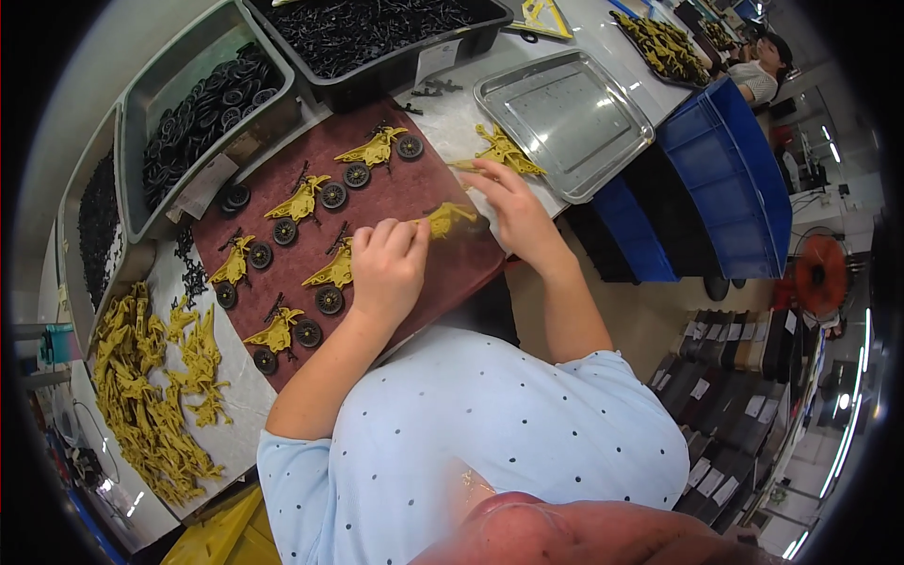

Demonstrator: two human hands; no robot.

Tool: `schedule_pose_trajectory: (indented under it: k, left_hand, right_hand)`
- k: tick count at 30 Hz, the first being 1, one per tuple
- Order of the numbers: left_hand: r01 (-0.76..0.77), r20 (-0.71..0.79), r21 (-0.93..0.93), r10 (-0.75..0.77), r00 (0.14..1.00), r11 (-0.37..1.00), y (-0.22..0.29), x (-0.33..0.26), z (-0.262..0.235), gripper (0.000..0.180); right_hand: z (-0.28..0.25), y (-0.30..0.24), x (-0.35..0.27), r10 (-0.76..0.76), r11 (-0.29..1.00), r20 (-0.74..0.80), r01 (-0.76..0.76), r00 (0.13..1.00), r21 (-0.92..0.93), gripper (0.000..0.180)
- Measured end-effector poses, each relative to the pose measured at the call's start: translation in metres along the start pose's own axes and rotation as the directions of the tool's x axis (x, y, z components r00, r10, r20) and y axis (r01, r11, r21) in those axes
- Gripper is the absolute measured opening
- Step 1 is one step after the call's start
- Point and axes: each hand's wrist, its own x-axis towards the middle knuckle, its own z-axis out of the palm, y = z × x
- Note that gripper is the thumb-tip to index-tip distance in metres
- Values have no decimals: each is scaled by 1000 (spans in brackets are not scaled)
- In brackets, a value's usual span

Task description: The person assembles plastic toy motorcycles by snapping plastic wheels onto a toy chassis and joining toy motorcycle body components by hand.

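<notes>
My left hand [388,264] rests over a dark red mat [273,212] with its fingers curled together. A yellow plastic toy motorcycle body [449,219], smeared by motion, sticks out at its fingertips. To the right, my right hand [516,212] is raised with fingers apart, its fingertips close to a few yellow bodies [504,151] beside a metal tray. On the mat stand several toy motorcycles with yellow bodies, black handlebars and black wheels, such as one [295,202] at the middle. Another toy motorcycle [330,271] lies left of my left hand, partly hidden by it.
A grey bin of black wheels [212,118] and a black bin of small black parts [367,38] stand at the back. Yellow bodies [141,395] are heaped at left. The metal tray [565,122] is at right, above blue crates [730,179]. A person [763,71] sits far right.
</notes>
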Motion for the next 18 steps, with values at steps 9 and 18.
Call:
schedule_pose_trajectory:
  k: [9,18]
  left_hand:
    - [-31,231,-84,50,972,996,18,-7,4,41]
    - [284,158,17,-283,946,959,-21,-16,-56,34]
  right_hand:
    - [-19,57,23,145,964,28,-135,989,-230,27]
    - [-11,50,54,59,873,386,141,920,-468,31]
